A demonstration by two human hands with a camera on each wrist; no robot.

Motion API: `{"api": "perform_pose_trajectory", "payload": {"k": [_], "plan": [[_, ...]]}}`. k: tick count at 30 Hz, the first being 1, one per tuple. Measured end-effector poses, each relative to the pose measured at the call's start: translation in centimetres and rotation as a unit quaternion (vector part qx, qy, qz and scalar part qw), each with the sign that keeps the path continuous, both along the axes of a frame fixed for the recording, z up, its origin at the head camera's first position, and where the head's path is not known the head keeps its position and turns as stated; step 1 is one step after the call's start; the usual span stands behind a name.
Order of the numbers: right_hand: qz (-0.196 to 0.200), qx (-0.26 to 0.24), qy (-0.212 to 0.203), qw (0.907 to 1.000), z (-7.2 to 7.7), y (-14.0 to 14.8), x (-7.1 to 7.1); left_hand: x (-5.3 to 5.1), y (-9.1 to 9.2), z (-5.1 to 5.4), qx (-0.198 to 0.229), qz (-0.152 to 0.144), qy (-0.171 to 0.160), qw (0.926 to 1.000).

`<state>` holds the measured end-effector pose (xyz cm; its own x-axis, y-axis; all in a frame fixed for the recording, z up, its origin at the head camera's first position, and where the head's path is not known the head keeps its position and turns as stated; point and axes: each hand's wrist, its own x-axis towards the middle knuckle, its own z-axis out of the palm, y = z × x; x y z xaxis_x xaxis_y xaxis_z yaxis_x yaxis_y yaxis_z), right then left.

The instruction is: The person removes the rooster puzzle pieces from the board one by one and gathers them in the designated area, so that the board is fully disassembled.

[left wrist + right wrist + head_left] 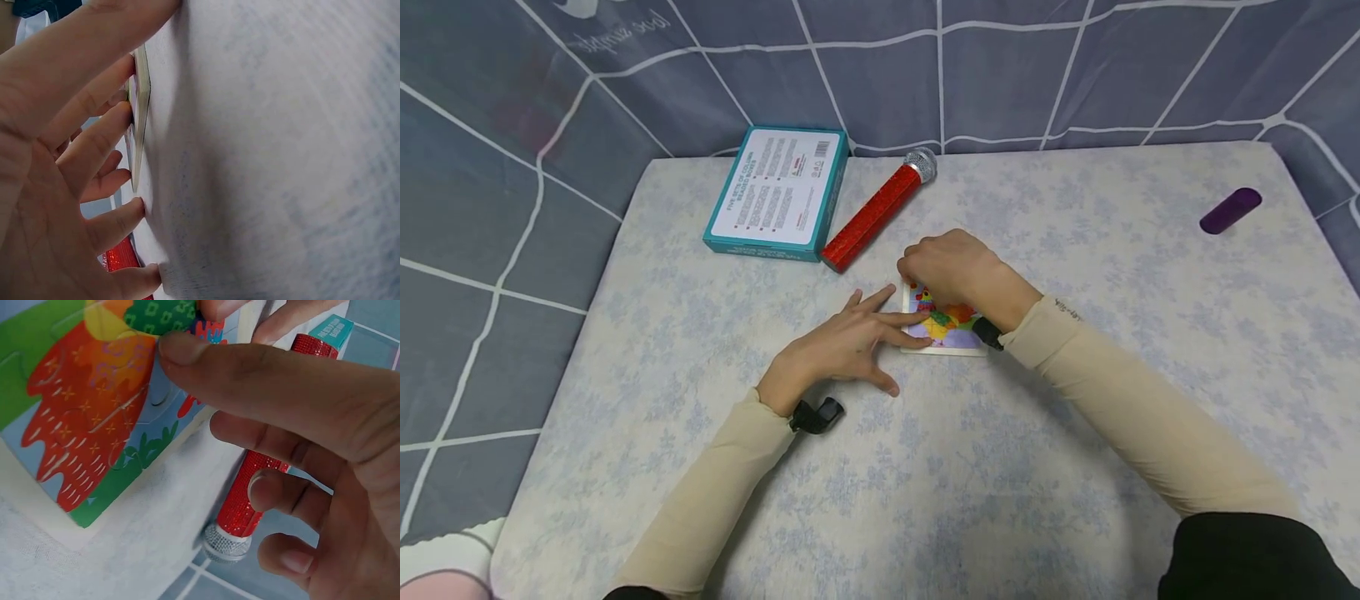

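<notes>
A picture puzzle board (951,340) with pale edges lies on the table, its colourful bird picture partly hidden by both hands. My left hand (842,340) is spread with straight fingers, two of them resting on the board's left part; the left wrist view shows these fingers against the board (142,106) side-on. Over the board's upper part is my right hand (958,271). In the right wrist view its thumb (219,369) is extended and touches the picture (94,425), while the other fingers are loosely bent beyond the board's edge.
Behind the hands lie a teal and white box (775,187) and a red glittery microphone (876,212). A dark purple cylinder (1230,210) lies at the table's far right. A grey curtain with white lines (887,92) hangs behind the table.
</notes>
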<state>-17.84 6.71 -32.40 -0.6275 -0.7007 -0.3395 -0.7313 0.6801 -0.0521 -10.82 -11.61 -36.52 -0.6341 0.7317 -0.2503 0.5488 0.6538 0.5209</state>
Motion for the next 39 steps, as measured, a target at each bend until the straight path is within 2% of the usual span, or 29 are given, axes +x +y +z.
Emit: {"api": "perform_pose_trajectory", "payload": {"k": [7, 14, 23, 31, 35, 39], "plan": [[0.007, 0.001, 0.005, 1.0, 0.1, -0.2, 0.1, 0.0, 0.0, 0.1, -0.004, 0.0, -0.002, 1.0], [-0.011, 0.01, -0.057, 0.9983, 0.1, 0.0, -0.9, 0.0, 0.2, 0.0, 0.001, -0.004, -0.009, 0.9999], [-0.025, -0.03, -0.119, 0.9921, -0.3, 0.5, -1.7, 0.0, 0.1, 0.1, -0.008, -0.001, -0.006, 1.0], [-0.035, -0.081, -0.169, 0.9817, -0.9, 1.8, -2.1, 0.1, 0.1, 0.1, -0.012, 0.004, -0.006, 0.9999], [-0.044, -0.077, -0.153, 0.9843, -0.7, 1.9, -1.8, 0.1, 0.1, 0.1, -0.012, 0.005, -0.004, 0.9999], [-0.029, -0.041, -0.101, 0.9936, -0.2, 1.4, -1.0, 0.1, 0.1, 0.1, -0.008, 0.004, -0.003, 1.0]]}}
